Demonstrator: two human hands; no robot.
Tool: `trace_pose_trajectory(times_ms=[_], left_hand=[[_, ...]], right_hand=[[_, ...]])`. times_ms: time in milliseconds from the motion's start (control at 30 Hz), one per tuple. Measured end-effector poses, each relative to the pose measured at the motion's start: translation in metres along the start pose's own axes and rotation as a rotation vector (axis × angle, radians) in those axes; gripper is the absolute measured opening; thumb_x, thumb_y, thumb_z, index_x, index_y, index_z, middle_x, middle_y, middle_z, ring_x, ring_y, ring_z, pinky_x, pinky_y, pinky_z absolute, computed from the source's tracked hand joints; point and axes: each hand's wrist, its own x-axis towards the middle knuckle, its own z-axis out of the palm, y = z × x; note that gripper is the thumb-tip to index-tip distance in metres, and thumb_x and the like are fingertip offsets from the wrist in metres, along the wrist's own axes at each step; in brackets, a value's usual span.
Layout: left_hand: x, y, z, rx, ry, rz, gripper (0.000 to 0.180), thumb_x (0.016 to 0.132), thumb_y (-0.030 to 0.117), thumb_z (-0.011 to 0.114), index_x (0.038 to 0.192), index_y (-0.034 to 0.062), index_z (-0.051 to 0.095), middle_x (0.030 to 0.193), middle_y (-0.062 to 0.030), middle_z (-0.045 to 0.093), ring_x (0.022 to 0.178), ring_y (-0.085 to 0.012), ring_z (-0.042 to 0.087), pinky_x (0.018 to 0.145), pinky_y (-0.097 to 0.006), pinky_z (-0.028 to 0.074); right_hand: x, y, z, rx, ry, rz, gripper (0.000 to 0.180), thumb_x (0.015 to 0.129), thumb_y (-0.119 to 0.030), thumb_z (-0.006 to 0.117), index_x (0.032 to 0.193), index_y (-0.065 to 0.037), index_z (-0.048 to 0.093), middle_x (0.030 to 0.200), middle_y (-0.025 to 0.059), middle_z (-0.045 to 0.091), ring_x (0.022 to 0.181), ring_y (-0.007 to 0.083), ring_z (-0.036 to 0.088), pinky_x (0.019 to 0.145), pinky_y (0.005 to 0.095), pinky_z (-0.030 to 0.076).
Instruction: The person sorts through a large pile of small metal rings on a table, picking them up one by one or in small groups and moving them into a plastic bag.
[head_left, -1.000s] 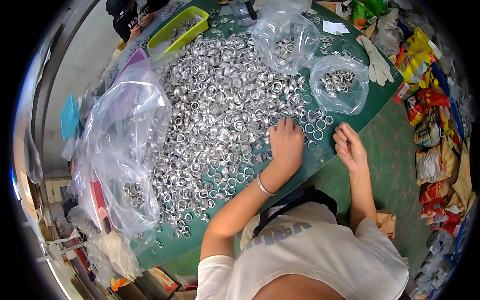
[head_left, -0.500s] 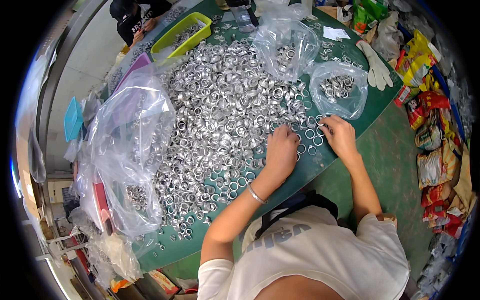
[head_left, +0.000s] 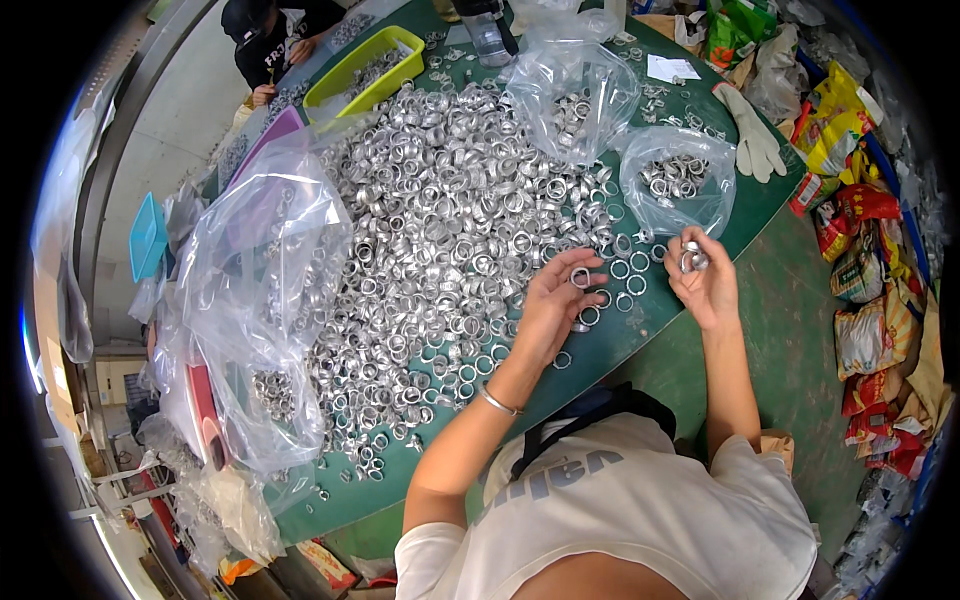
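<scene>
A wide heap of silver metal rings (head_left: pixel 440 220) covers the middle of the green table. At its right edge my left hand (head_left: pixel 548 305) is turned palm up, its curled fingers holding a ring (head_left: pixel 580 277); more rings lie beside and partly under them. My right hand (head_left: pixel 708 290) is raised near the table's right edge, with a few shiny metal rings (head_left: pixel 692 257) pinched in its fingertips. Between the hands several loose rings (head_left: pixel 637 286) lie flat. Just beyond my right hand sits an open clear plastic bag (head_left: pixel 712 212) with rings inside.
Another clear bag (head_left: pixel 590 80) stands farther back, and a large one (head_left: pixel 260 250) drapes over the left side. A yellow-green basket (head_left: pixel 408 66) holds small metal parts. A white glove (head_left: pixel 752 130) lies far right. Across the table a person (head_left: pixel 275 45) works.
My left hand has turned palm up, showing a ring in its fingers. My right hand has lifted from the loose rings and moved right, with a few rings in its fingertips.
</scene>
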Motion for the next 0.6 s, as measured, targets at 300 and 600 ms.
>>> trace_pose_trajectory(times_ms=[300,600], left_hand=[[0.045,-0.017,0.012,1.731,0.132,0.853,0.031,0.074,0.003,0.061,0.106,0.0042,0.059,0.104,-0.0138,0.048,0.091,-0.0301,0.047,0.076,-0.037,0.038],[0.06,-0.014,-0.003,1.742,0.088,0.935,0.017,0.076,0.003,0.057,0.093,0.0027,0.059,0.094,-0.0075,0.054,0.088,-0.0253,0.05,0.072,-0.037,0.035]], right_hand=[[0.02,0.036,0.036,-1.95,0.235,-0.334,0.028,0.073,-0.017,0.069,0.097,-0.003,0.064,0.084,0.0185,0.064,0.072,0.0353,0.062,0.063,0.0401,0.048],[0.018,0.029,0.021,-1.601,0.212,-0.432,0.018,0.075,-0.015,0.067,0.086,0.0,0.066,0.079,0.0185,0.064,0.071,0.0313,0.063,0.065,0.0346,0.048]])
